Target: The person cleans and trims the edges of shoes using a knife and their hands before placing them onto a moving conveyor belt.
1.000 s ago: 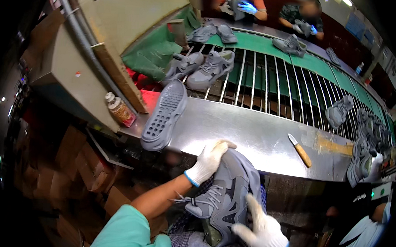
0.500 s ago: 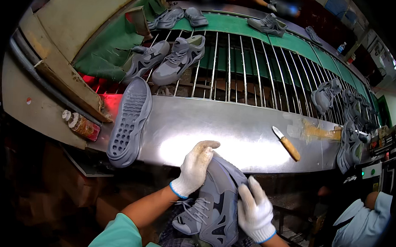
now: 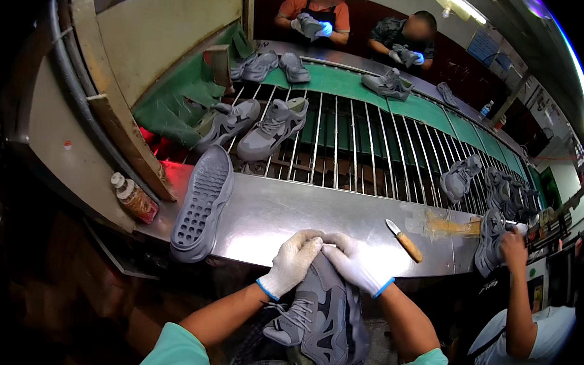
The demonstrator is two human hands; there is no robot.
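Observation:
A grey lace-up sports shoe (image 3: 319, 316) stands tilted over my lap, its opening low and its far end up. My left hand (image 3: 294, 262), in a white knit glove with a blue cuff, is closed on that upper end. From the other side my right hand (image 3: 358, 264), gloved alike, closes on the same end. The fingertips of both hands meet there and hide that part of the shoe. Its pale laces (image 3: 296, 315) face left, and something greenish shows in its opening.
A loose grey sole (image 3: 205, 201) lies on the metal ledge (image 3: 284, 205), left. A wooden-handled knife (image 3: 404, 241) lies right. A bottle (image 3: 134, 199) stands far left. Several shoes (image 3: 273, 128) sit on the roller rack. Two people work across it; a co-worker's hand (image 3: 514, 248) is at right.
My right hand has moved up and left from the shoe's side to its upper end, meeting my left hand. The view has tilted up, and the right-hand co-worker's arm has risen toward a shoe.

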